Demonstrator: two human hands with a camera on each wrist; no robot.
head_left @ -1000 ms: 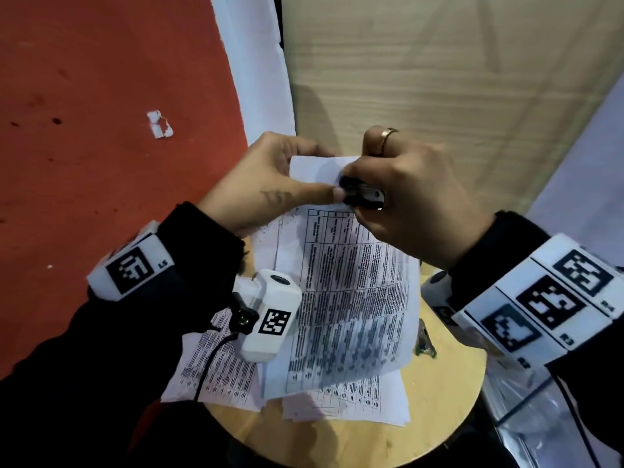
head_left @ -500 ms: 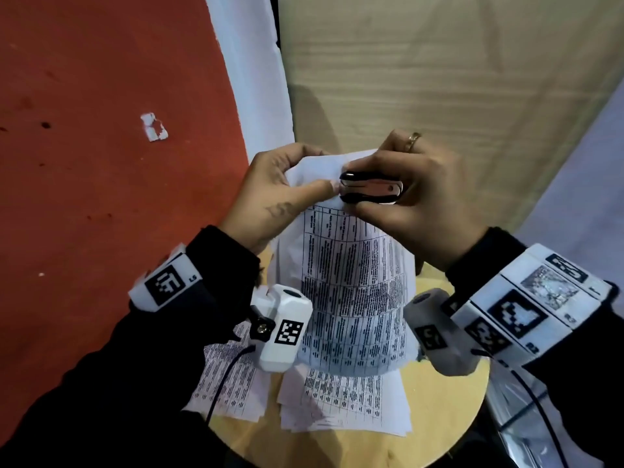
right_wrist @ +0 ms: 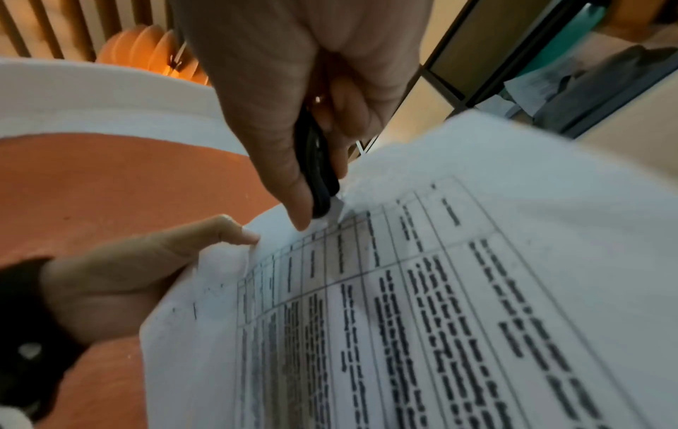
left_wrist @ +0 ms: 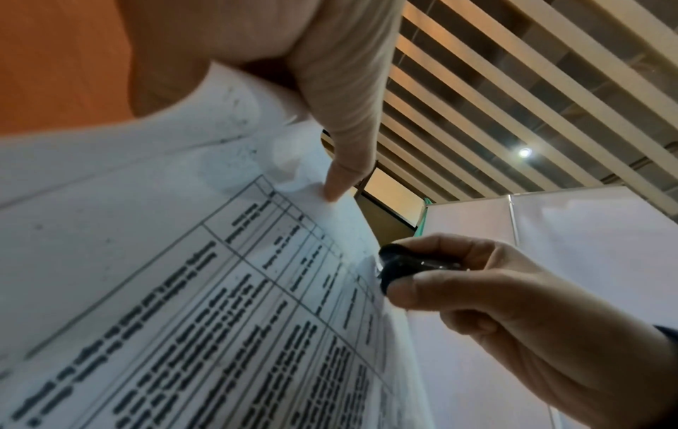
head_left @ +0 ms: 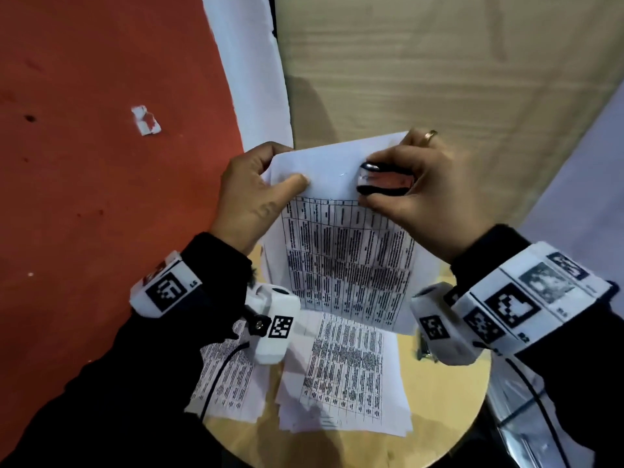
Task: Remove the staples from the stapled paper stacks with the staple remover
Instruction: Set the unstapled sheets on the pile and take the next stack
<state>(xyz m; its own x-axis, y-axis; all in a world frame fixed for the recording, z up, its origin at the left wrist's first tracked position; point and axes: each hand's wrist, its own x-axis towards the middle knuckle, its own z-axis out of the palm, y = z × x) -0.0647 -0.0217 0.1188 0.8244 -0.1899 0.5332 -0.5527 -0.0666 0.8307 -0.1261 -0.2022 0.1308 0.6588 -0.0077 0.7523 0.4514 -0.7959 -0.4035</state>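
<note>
A stapled paper stack (head_left: 347, 251) printed with tables is held up above the round table. My left hand (head_left: 256, 194) pinches its top left corner, thumb on the front. My right hand (head_left: 429, 194) grips the black and silver staple remover (head_left: 383, 179) and holds it against the sheet's top margin. A small glint on the margin, possibly a staple (head_left: 342, 173), lies just left of the remover. In the left wrist view the staple remover (left_wrist: 414, 265) touches the paper's (left_wrist: 220, 290) edge. The right wrist view has the remover's metal tip (right_wrist: 335, 210) on the sheet (right_wrist: 440, 290).
More printed sheets (head_left: 344, 376) lie on the round wooden table (head_left: 449, 410). A small dark metal clip (head_left: 423, 349) rests at its right side, partly hidden by the wrist camera. Red floor (head_left: 101, 163) with a paper scrap (head_left: 145, 120) lies left; a wooden panel (head_left: 439, 62) stands behind.
The stack has been raised and spread wider. My right hand with the remover has shifted right along the top margin, away from my left thumb.
</note>
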